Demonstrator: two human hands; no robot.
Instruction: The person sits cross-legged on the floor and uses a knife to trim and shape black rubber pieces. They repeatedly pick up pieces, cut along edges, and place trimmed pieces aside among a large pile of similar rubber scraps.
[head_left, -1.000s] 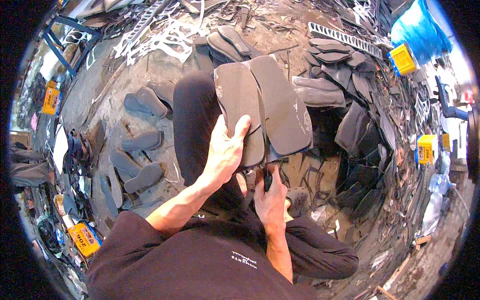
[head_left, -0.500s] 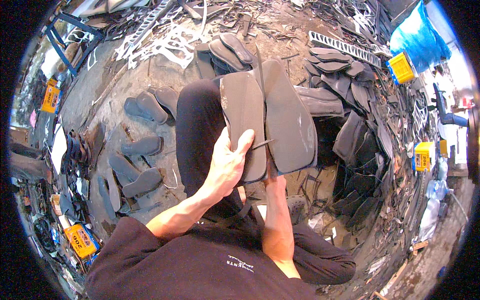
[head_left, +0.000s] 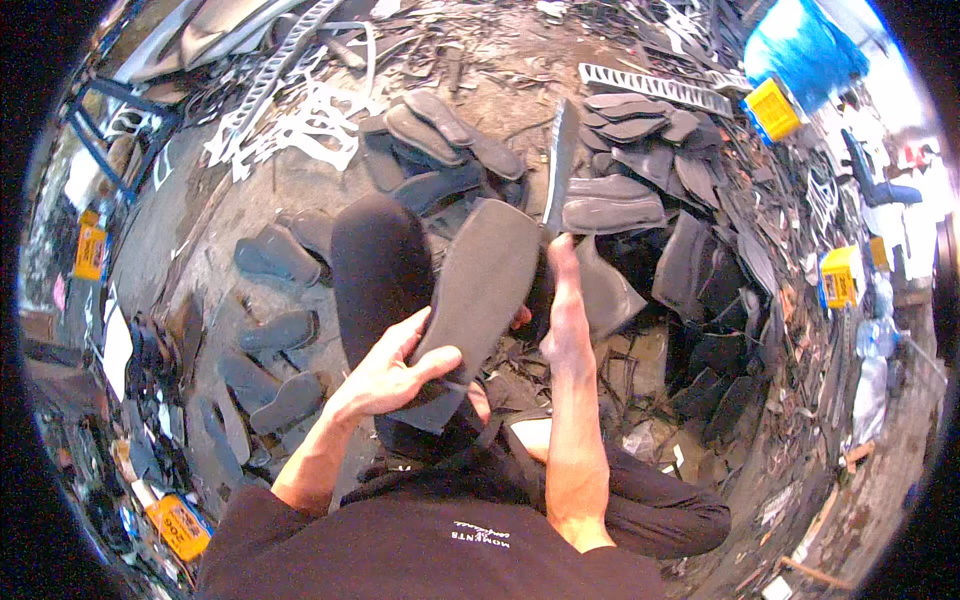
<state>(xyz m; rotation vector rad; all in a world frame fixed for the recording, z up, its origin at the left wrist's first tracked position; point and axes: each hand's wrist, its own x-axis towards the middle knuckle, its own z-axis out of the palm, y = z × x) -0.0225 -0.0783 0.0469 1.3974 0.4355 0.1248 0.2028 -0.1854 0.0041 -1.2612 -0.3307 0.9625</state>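
My left hand grips a dark grey shoe sole by its near end, thumb on top. The sole stands tilted beside my left knee. Below the thumb a further grey flap shows; I cannot tell if it belongs to the same sole. My right hand is closed round a long knife, its handle hidden in the fist. The knife's blade points away from me, just right of the sole and apart from it. Beyond my right wrist is a grey sheet piece with a pointed corner.
Soles lie in a pile ahead and as loose soles at the left. A larger heap of soles stands at the right. White cut-out scraps, yellow boxes and a blue bag lie farther out.
The knife has come out from between the two grey pieces and moved right. My left hand has lowered with its sole, and the right-hand piece now sits apart, beyond my right wrist.
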